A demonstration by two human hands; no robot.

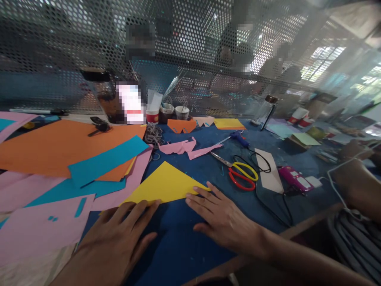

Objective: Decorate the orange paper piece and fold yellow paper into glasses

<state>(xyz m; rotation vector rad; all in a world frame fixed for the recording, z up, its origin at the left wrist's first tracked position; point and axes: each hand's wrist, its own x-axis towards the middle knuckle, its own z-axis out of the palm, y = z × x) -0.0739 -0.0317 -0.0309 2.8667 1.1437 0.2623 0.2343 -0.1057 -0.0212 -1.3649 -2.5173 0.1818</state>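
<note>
A yellow sheet of paper point(166, 182), triangular in outline, lies on the blue tabletop with its point away from me. My left hand point(119, 228) rests flat on its near left edge, fingers stretched out. On the near right corner lie the fingertips of my right hand point(222, 212), spread apart. Beyond the right hand are scissors point(242, 174) with red and yellow handles, lying apart from it. Cut pink paper pieces point(178, 147) lie just past the triangle's tip. Both hands cover parts of the yellow paper's near edge.
Orange sheets point(59, 147), a blue strip point(108, 161) and pink sheets point(44, 226) overlap at left. A glue gun point(239, 139), magenta box point(296, 179) and black cord lie right. Cups point(182, 112), a jar point(101, 95) and a phone point(130, 104) stand along the mesh screen. Another person's arm point(357, 178) is at right.
</note>
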